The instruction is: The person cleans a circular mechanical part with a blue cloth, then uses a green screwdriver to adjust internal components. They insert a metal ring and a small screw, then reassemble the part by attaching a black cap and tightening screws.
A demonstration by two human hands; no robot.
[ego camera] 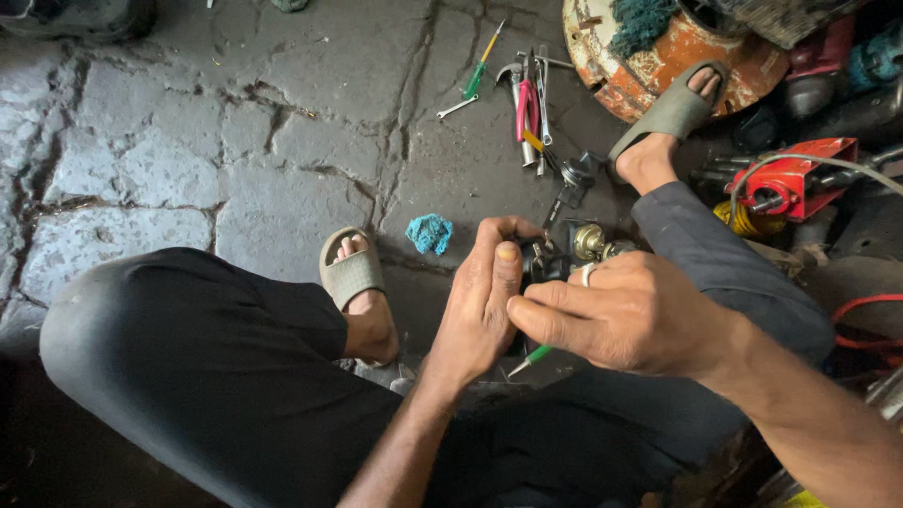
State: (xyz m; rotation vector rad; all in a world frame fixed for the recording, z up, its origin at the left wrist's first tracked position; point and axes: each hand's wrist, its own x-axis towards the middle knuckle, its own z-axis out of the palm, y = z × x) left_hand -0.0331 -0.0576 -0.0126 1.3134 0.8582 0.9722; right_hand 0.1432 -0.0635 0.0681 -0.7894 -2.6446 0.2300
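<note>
Two bare hands meeting close to the camera, above a crossed pair of legs in dark trousers. Left hand curled around a small dark metal part, thumb upright along its side, fingers wrapped over the top. Right hand closed in a pinch against the same part, ring on one finger, with a green-handled screwdriver poking out beneath the palm, tip pointing down and left. Exact shape of the dark part mostly hidden by both hands.

Just beyond the hands, a brass-coloured fitting on the cracked stone floor. Left of that, a crumpled teal rag, lying apart from a foot in an olive slide sandal.

Farther out, a loose cluster of hand tools on the floor: red-handled pliers, a small spanner, and a second screwdriver with a green and yellow handle. To the right, the other foot in a matching sandal, resting against a rusty orange and white round drum. At the far right edge, a red machine part with grey cables, among dark clutter.
</note>
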